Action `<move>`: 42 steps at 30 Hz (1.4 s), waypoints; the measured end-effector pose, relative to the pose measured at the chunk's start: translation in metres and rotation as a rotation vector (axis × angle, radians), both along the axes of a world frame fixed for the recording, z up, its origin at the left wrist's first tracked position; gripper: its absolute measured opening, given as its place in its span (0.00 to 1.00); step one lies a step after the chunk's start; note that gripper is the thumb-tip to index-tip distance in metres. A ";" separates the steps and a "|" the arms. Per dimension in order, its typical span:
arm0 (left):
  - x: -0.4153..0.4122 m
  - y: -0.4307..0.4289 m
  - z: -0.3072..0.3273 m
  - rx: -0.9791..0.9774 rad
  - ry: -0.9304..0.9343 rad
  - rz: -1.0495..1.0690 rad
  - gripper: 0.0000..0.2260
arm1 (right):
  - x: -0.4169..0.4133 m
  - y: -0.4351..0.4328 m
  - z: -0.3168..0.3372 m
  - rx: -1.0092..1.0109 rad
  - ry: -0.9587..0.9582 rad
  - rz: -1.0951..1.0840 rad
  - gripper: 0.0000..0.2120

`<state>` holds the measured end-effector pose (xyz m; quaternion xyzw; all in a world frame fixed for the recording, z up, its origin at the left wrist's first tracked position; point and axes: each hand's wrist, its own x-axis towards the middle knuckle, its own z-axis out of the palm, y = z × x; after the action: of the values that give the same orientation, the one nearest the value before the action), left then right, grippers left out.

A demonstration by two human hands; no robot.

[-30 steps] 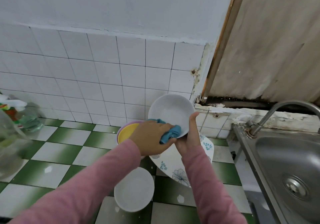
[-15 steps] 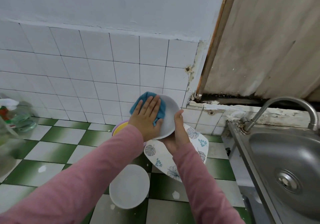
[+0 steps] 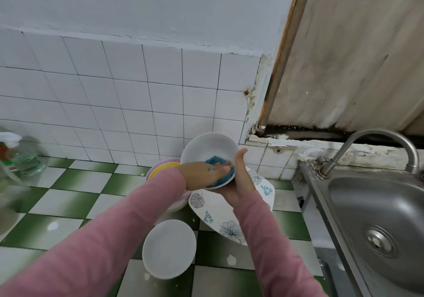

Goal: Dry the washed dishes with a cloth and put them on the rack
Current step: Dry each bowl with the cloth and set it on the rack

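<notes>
White bowl [image 3: 210, 145], gripped in right hand [image 3: 238, 183] fingers, left hand [image 3: 200, 173] fingers flat on blue cloth [image 3: 213, 159] inside

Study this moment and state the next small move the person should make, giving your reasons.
Probably sweep the blue cloth round the upper inside wall of the white bowl: the left hand presses it only in the lower part, while the right hand grips the bowl tilted.

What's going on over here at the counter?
A person in pink sleeves is drying dishes. The right hand holds a white bowl, while the left hand presses a blue cloth inside it. A second bowl, a floral plate and stacked coloured plates sit on the counter beside the sink. No rack shows.
</notes>
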<state>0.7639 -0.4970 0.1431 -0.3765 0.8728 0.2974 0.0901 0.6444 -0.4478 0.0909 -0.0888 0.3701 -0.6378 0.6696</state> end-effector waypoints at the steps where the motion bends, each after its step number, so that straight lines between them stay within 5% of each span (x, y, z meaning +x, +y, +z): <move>1: 0.000 0.000 0.002 -0.063 -0.083 -0.031 0.26 | -0.002 0.000 -0.003 -0.006 0.000 0.018 0.44; 6: 0.008 -0.004 -0.001 -0.478 -0.306 -0.143 0.26 | -0.007 -0.002 -0.014 -0.047 0.062 -0.017 0.45; 11: 0.010 -0.012 -0.024 -0.607 -0.250 -0.106 0.30 | -0.009 -0.006 -0.024 -0.062 0.079 -0.077 0.45; 16: 0.015 -0.015 -0.027 -0.565 0.069 -0.116 0.42 | -0.018 0.001 -0.016 -0.066 0.042 -0.070 0.38; 19: 0.016 -0.012 -0.028 -0.560 -0.001 -0.167 0.46 | -0.016 -0.001 -0.017 -0.070 0.069 -0.101 0.41; 26: 0.015 -0.008 -0.035 -0.511 0.058 -0.210 0.29 | -0.015 -0.009 -0.022 -0.051 0.103 -0.153 0.53; 33: 0.016 0.002 -0.033 -0.298 0.232 -0.136 0.15 | -0.012 -0.004 -0.022 -0.030 0.069 -0.179 0.50; 38: 0.019 -0.003 -0.026 -0.105 0.442 0.105 0.08 | -0.002 0.007 -0.013 -0.030 0.006 -0.100 0.37; 42: 0.002 0.003 -0.024 0.024 0.952 0.578 0.06 | 0.009 0.008 -0.009 -0.049 -0.007 -0.093 0.31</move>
<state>0.7662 -0.4941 0.1191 -0.4236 0.6750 0.4571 -0.3950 0.6533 -0.4399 0.0821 -0.0856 0.3556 -0.6773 0.6383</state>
